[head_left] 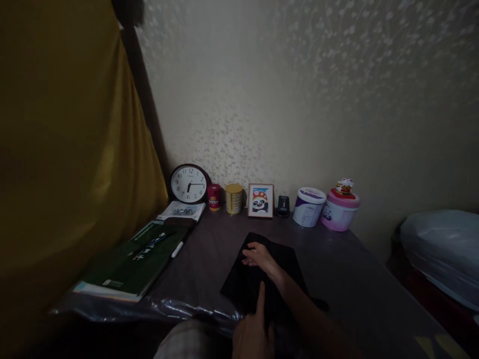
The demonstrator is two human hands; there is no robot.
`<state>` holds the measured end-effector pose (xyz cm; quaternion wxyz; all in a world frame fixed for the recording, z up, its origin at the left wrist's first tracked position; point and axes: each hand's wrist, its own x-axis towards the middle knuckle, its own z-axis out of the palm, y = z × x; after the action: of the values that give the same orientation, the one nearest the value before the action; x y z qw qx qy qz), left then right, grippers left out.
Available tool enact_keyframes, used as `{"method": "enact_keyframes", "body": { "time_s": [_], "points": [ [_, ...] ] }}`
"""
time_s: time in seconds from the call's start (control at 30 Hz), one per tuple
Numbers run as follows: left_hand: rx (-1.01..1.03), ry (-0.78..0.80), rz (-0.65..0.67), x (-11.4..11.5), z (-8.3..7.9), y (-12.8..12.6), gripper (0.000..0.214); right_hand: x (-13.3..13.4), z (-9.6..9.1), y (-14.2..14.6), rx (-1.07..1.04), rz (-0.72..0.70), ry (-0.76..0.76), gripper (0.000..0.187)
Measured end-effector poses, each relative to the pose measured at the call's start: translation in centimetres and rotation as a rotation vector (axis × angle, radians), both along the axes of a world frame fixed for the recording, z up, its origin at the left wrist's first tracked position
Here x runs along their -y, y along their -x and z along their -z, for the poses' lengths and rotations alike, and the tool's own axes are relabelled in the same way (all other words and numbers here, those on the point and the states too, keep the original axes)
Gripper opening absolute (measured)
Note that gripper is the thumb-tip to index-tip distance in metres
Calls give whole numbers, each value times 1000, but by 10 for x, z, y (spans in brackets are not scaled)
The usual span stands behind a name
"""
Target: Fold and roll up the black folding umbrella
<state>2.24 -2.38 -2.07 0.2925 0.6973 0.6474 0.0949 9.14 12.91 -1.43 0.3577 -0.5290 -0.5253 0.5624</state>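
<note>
A black piece of folded cloth or a flat bag (288, 257) lies on the table near its front edge; in the dim light its exact kind cannot be told. Over its upper left part is my right hand (259, 257), the fingers bent in and pinched together, and whatever may be between the fingertips is lost against the black. My left hand (252, 331) rests lower down at the near side of the black piece. Its index finger is stretched forward onto the dark surface, while the other fingers are partly folded and cut off by the frame.
Along the wall stand a clock (189, 183), a red can (214, 197), a yellow can (234, 199), a framed panda picture (261, 201), a small black device (283, 206), a white-purple tub (309, 208) and a pink tub (340, 212). A green book (138, 257) and white marker (177, 249) lie left.
</note>
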Motion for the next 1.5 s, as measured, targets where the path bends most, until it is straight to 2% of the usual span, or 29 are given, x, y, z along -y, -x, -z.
{"method": "enact_keyframes", "body": {
  "time_s": [0.2,0.33,0.43,0.57,0.7,0.83,0.97,1.1,1.23,1.43,1.5],
  "points": [
    [-18,32,-25,0,4,-3,70,2,-4,2,19,-40,-9,34],
    [-19,37,-42,0,7,-5,68,9,-5,-1,13,-153,-97,29],
    [-3,61,-34,-1,10,-6,66,26,-7,-10,97,-246,-371,22],
    [0,101,-39,-4,11,-6,67,50,-3,-33,408,-233,-806,20],
    [-15,131,-59,-4,8,-7,68,45,10,-56,592,-202,-988,21],
    [-17,122,-83,-3,5,-10,67,14,19,-60,705,-232,-1001,24],
    [17,120,-120,-2,4,-11,67,-16,19,-50,816,-247,-950,26],
    [14,92,-129,-2,5,-10,65,-28,16,-39,939,-201,-900,29],
    [51,79,-106,-2,11,-8,66,-10,14,-30,958,-234,-898,31],
    [89,40,-93,-4,29,-7,65,50,14,-27,804,-534,-891,33],
    [101,29,-84,-4,33,-6,65,61,14,-32,723,-547,-874,32]
  ]
}}
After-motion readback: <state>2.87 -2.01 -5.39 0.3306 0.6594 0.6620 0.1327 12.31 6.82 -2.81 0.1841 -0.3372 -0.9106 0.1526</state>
